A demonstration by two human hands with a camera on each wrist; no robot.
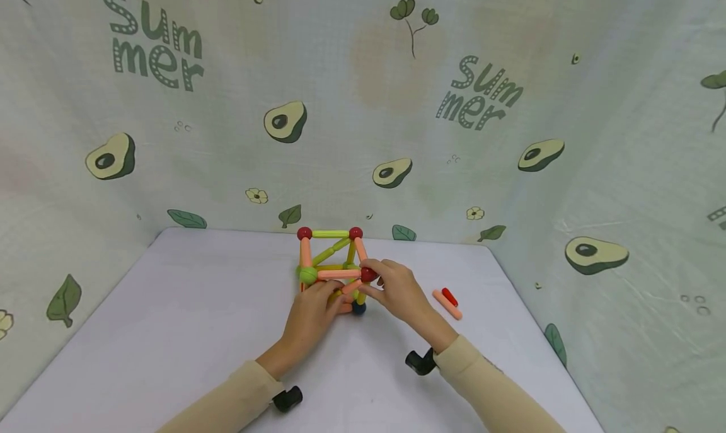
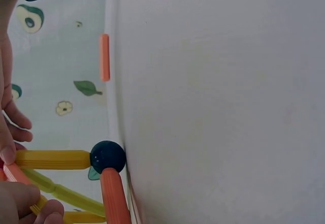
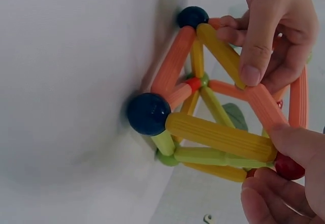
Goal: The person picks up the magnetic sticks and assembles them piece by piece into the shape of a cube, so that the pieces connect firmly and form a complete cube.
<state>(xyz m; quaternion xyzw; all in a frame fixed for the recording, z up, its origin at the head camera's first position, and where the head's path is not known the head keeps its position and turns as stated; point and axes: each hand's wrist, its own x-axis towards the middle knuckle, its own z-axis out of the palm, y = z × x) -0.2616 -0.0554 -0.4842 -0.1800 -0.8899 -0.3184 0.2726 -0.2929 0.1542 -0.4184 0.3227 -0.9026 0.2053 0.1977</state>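
Note:
A cube-like frame of magnetic rods and balls stands on the table between both hands. My left hand (image 1: 314, 313) pinches a diagonal at its front, where a yellow rod (image 3: 219, 52) meets an orange rod (image 3: 266, 111). That yellow rod runs from a dark blue ball (image 3: 193, 17) at table level. The orange rod reaches up to a red ball (image 1: 368, 275) at the upper right front corner, which my right hand (image 1: 404, 294) holds between thumb and fingers. Another yellow rod (image 3: 222, 137) joins this corner to the second dark blue ball (image 2: 107, 156). A green ball (image 1: 309, 275) forms the upper left front corner.
To the right of the frame lie a loose orange rod (image 1: 447, 305) and a shorter red rod (image 1: 450, 296). The white table (image 1: 215, 294) extends around the frame, with a patterned cloth (image 1: 340, 74) behind it. Black devices (image 1: 288, 399) sit at both wrists.

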